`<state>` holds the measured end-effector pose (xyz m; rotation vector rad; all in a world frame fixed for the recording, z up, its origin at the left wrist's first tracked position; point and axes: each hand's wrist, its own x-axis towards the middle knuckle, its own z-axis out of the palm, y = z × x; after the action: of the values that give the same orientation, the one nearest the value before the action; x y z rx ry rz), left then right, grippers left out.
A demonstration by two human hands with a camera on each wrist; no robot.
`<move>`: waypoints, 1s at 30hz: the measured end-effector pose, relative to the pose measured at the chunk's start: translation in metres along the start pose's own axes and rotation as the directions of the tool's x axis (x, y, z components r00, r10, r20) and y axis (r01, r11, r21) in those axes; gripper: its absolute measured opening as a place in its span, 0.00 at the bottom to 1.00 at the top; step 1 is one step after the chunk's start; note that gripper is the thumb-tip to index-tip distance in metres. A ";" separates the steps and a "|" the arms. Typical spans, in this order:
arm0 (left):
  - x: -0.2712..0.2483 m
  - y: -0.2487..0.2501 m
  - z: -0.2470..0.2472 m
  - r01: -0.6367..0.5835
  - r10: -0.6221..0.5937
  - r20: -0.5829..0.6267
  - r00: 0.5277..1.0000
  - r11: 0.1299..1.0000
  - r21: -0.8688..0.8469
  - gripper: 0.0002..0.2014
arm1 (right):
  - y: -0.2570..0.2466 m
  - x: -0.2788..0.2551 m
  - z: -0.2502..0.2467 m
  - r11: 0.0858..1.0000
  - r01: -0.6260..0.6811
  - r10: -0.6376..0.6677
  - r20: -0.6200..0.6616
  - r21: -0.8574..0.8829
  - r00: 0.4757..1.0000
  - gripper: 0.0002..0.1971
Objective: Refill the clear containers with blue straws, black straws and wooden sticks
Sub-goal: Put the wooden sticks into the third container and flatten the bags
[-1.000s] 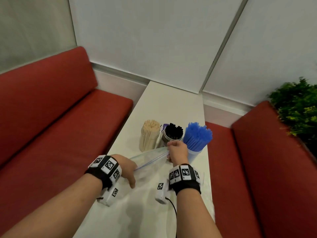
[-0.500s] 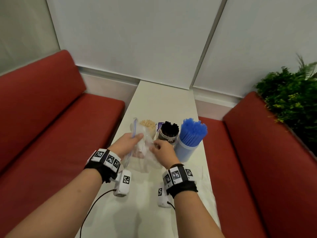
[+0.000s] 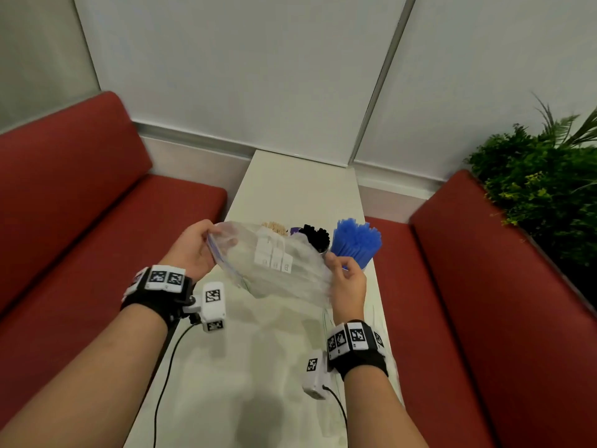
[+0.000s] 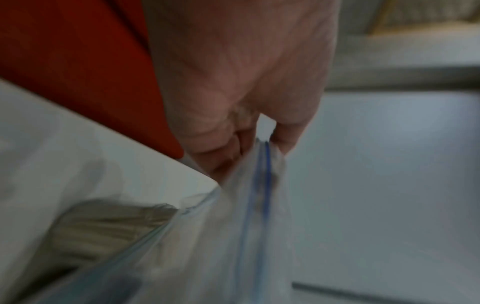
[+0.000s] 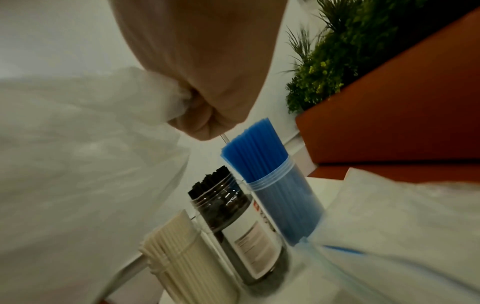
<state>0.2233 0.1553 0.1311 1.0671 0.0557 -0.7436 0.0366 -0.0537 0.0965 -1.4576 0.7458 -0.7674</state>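
Both grips pinched the clear bag point(image 3: 284, 266) above the worktop point(image 3: 290, 189): left hand point(image 3: 193, 250), right hand point(image 3: 347, 279); blue straws point(image 3: 355, 242) just behind.

Two bare forearms, no sleeves. Each wrist wears a black strap point(image 3: 155, 302) topped with white blocks printed with black-and-white square markers point(image 3: 353, 338). A small white camera box point(image 3: 214, 306), also marked, hangs under each wrist, with a thin black cable point(image 3: 163, 386) trailing from it.
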 end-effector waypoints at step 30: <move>0.015 0.007 0.000 0.000 -0.049 0.178 0.983 0.963 0.268 0.19 | -0.024 0.041 -0.015 0.972 -0.037 0.109 -0.306 0.232 0.946 0.07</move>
<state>0.2389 0.1496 0.1312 1.2510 -0.1945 -0.8863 0.0473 -0.0949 0.1212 -1.1090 0.9205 -1.0084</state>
